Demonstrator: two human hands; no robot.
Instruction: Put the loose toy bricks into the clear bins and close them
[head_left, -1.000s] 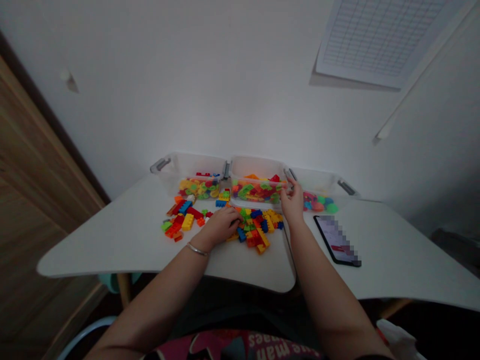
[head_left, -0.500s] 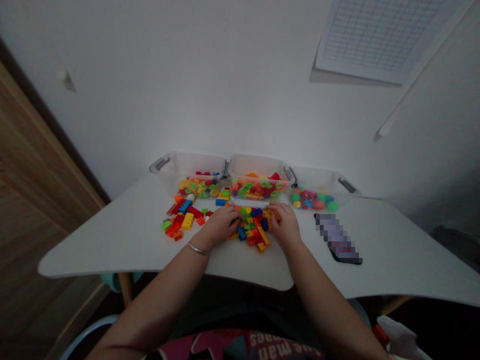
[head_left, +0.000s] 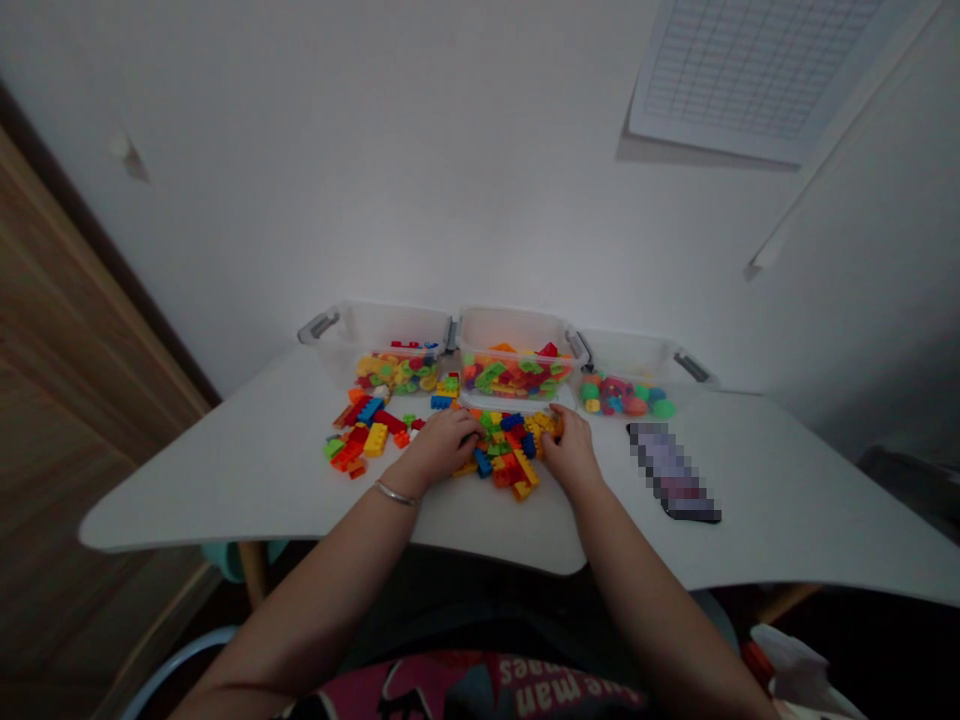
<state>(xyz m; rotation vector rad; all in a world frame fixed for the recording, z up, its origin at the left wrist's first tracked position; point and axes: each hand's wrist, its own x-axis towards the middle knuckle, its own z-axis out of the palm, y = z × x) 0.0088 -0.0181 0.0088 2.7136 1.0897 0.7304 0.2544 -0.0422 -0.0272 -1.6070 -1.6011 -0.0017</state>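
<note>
Colourful toy building bricks (head_left: 501, 440) lie in a heap on the white table, between my two hands. At the heap's left side, my left hand (head_left: 446, 445) has its fingers curled in among the bricks; what they close on is hidden. On the opposite side, my right hand (head_left: 576, 455) bends its thumb and forefinger around a yellow-orange brick (head_left: 556, 428) at the heap's edge. A second group of bricks, among them a yellow one (head_left: 376, 440), is spread left of my left hand.
Three clear bins stand along the wall: a left bin (head_left: 352, 325), a middle bin (head_left: 517, 325) and a right bin (head_left: 637, 350), each with small colourful pieces inside. A phone with a blurred screen (head_left: 673, 475) lies to the right on the table (head_left: 247, 480).
My right hand's fingers have shifted slightly at the heap's right edge, and more yellow bricks show beside them. My left hand stays in nearly the same place.
</note>
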